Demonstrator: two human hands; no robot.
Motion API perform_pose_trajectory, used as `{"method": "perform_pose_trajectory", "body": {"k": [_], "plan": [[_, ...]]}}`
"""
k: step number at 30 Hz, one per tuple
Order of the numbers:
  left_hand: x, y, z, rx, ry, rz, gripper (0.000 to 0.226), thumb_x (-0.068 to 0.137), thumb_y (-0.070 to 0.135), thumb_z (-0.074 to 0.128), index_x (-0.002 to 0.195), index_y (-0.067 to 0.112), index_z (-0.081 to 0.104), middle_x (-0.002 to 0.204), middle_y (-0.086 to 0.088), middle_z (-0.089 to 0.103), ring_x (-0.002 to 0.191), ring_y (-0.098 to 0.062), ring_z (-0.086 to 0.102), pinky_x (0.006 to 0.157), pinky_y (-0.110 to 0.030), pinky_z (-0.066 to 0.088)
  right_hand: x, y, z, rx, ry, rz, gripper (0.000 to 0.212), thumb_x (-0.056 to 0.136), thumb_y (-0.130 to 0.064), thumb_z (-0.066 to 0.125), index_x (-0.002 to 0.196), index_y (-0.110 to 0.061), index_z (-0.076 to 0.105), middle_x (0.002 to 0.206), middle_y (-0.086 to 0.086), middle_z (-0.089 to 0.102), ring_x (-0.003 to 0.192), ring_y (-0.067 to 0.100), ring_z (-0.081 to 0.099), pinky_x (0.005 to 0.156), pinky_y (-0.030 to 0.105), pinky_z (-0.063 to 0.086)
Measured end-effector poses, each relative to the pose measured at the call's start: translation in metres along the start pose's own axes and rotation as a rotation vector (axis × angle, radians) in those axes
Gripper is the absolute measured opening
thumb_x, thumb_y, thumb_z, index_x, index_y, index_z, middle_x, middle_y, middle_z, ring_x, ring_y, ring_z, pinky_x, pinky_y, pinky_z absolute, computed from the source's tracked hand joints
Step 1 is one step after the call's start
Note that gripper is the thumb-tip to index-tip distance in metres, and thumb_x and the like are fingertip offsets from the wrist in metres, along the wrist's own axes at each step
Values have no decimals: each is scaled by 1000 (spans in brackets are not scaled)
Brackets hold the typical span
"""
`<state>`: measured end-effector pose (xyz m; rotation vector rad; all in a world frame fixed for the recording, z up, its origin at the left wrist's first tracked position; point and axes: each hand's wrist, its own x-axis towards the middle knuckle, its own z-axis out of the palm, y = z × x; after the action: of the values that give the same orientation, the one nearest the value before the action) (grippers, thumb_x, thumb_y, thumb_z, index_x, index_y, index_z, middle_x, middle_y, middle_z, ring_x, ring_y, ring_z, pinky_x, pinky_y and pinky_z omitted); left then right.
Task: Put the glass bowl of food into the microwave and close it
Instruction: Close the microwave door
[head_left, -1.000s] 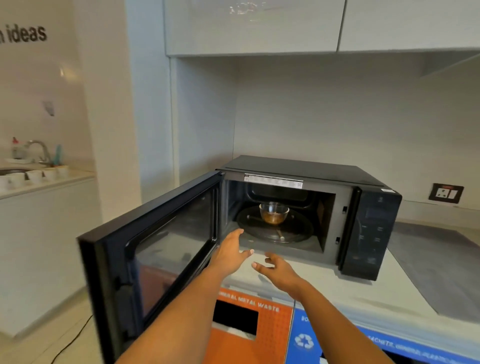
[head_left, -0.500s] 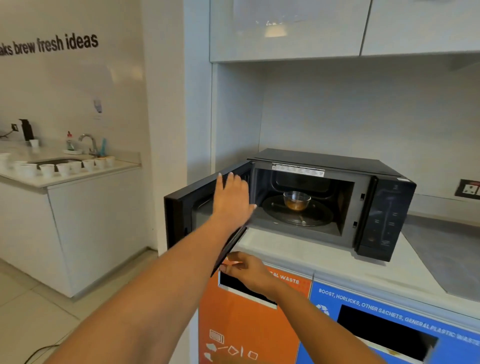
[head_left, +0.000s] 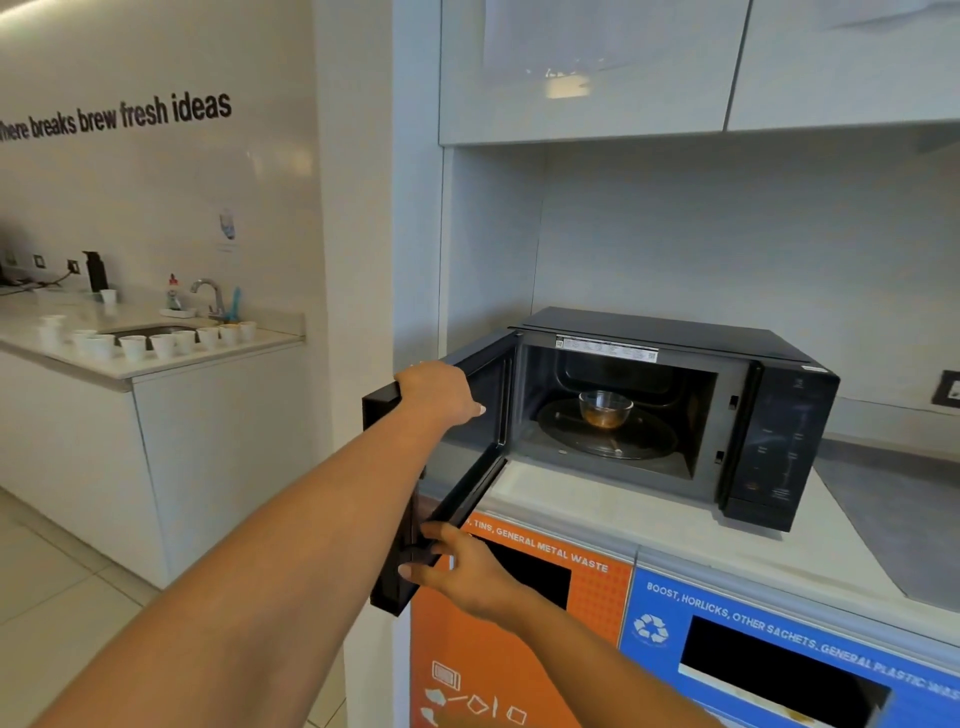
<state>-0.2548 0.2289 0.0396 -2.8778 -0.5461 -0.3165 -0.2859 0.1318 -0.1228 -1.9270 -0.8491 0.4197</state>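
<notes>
The black microwave (head_left: 779, 431) stands on a white counter. Its door (head_left: 467, 499) hangs open to the left. Inside, a small glass bowl of brown food (head_left: 605, 409) sits on the glass turntable (head_left: 649, 441). My left hand (head_left: 436, 392) is hooked over the top edge of the door, fingers behind it. My right hand (head_left: 457, 569) touches the door's bottom edge from below, fingers spread and holding nothing.
Under the counter (head_left: 597, 514) are an orange metal-waste bin front (head_left: 498, 649) and a blue plastic-waste bin front (head_left: 779, 649). Cabinets (head_left: 582, 67) hang overhead. At left, a counter with a sink (head_left: 150, 330) and several white cups (head_left: 132, 347).
My left hand rose from in front of the oven mouth to the door's top edge. My right hand dropped to the door's bottom edge. The view swung left; the bowl stayed put.
</notes>
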Motion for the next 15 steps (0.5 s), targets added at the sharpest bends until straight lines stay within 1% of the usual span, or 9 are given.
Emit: {"method": "perform_pose_trajectory", "body": {"k": [2, 4, 6, 9, 10, 11, 14, 15], "plan": [[-1, 5, -5, 30, 12, 36, 60, 87, 61, 43, 114, 11, 59, 112, -7, 63, 103, -25, 60, 71, -31, 42, -3, 4, -1, -29, 30, -9, 61, 81, -36, 66, 133, -20, 40, 139, 0, 46, 126, 14, 43, 95, 21, 34], [-2, 13, -10, 80, 42, 63, 61, 87, 63, 41, 111, 11, 60, 108, -6, 64, 100, -24, 61, 71, -30, 45, -9, 8, -3, -53, 76, -26, 62, 79, -38, 67, 132, -20, 40, 137, -1, 46, 120, 9, 44, 91, 14, 35], [-2, 24, -15, 133, 64, 83, 62, 87, 65, 39, 107, 11, 62, 106, -6, 65, 99, -24, 62, 74, -31, 49, -17, 13, -9, -69, 150, -43, 61, 76, -41, 68, 129, -21, 44, 133, -1, 49, 114, 7, 46, 86, 12, 37], [-3, 46, -21, 174, 86, 118, 63, 85, 69, 36, 93, 12, 61, 101, -5, 66, 96, -23, 63, 68, -28, 45, -32, 25, -25, -59, 227, -68, 58, 72, -45, 71, 121, -23, 50, 121, -7, 54, 104, 3, 50, 77, 6, 39], [-3, 53, -24, 174, 88, 128, 66, 83, 71, 36, 93, 12, 63, 99, -4, 66, 95, -23, 63, 67, -28, 44, -37, 28, -30, -46, 244, -70, 57, 71, -46, 72, 119, -24, 51, 115, -10, 55, 102, 2, 52, 75, 7, 40], [-3, 64, -27, 167, 87, 143, 69, 82, 73, 35, 95, 12, 64, 98, -4, 65, 95, -23, 63, 68, -28, 45, -43, 34, -38, -35, 268, -66, 56, 70, -47, 72, 117, -24, 53, 112, -11, 57, 101, 3, 54, 77, 10, 44], [-4, 90, -35, 136, 93, 166, 76, 77, 79, 33, 97, 13, 65, 92, -4, 62, 95, -24, 64, 69, -29, 46, -59, 48, -61, -30, 341, -41, 51, 68, -47, 74, 110, -24, 56, 108, -7, 65, 98, 9, 62, 84, 26, 53], [-6, 99, -37, 105, 95, 167, 77, 76, 80, 33, 96, 13, 65, 87, -4, 58, 95, -24, 63, 68, -29, 44, -64, 52, -70, -31, 363, -28, 50, 68, -48, 74, 109, -23, 57, 106, -7, 66, 97, 9, 62, 83, 26, 54]]}}
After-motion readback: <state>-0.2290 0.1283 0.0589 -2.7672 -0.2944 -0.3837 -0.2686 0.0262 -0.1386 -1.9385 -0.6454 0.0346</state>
